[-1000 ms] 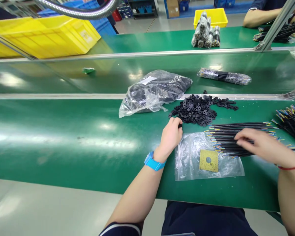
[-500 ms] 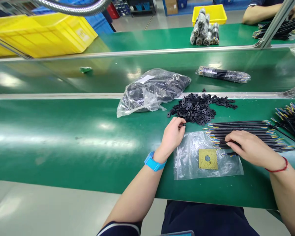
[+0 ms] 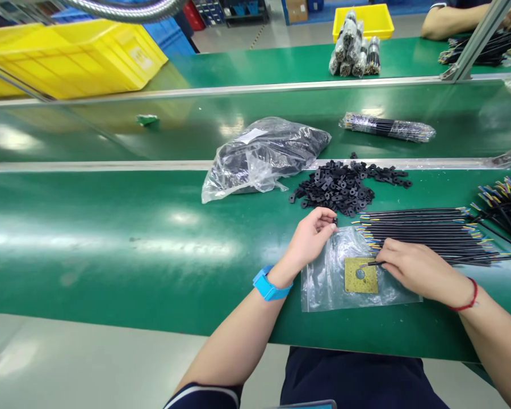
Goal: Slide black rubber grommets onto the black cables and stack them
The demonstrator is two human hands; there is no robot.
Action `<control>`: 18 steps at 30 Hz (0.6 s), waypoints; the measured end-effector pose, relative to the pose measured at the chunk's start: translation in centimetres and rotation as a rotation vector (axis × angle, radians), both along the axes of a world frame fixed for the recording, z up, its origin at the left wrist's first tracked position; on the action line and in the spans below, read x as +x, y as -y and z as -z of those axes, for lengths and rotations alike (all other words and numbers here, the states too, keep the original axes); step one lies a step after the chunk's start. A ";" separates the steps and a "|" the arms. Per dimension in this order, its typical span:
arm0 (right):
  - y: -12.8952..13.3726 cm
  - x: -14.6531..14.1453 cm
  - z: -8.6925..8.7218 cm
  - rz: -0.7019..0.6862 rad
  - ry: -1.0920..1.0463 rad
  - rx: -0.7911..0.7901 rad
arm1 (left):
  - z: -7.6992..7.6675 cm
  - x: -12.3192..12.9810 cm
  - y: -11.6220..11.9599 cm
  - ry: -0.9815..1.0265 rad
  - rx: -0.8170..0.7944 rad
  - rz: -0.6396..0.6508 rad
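Large yellow bin (image 3: 85, 62) at upper left, blue crate (image 3: 172, 41) behind, ribbed metal hose (image 3: 128, 10) overhead, small green scrap (image 3: 146, 120), yellow tray (image 3: 378, 23), cardboard box (image 3: 297, 10) farther back

The pad (image 3: 369, 283) lay on the near bag (image 3: 326, 289) — cables (image 3: 426, 232) behind and rightward, the parts heap (image 3: 338, 187) farther back.

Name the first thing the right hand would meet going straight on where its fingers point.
Most likely the yellow pad, just left of the right hand; the cable it holds overlaps that pad in view. Height is unclear, so the hand might pass above it.
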State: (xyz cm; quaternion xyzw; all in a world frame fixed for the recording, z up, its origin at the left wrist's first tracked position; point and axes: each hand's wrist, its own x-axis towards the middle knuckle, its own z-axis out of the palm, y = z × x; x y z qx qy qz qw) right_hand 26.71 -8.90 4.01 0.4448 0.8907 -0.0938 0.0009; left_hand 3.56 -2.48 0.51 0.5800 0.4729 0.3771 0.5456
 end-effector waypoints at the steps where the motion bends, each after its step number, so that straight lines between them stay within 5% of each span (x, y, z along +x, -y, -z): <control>1: -0.1 0.2 -0.1 0.013 -0.079 -0.003 | 0.0 0.2 0.2 0.078 -0.058 0.017; 8: -0.1 0.2 -0.3 0.142 -0.339 0.076 | -0.9 1.5 1.7 0.386 -0.310 0.180; 18: -0.3 -0.2 -0.3 0.270 -0.399 -0.031 | -0.8 1.2 1.9 0.314 -0.279 0.213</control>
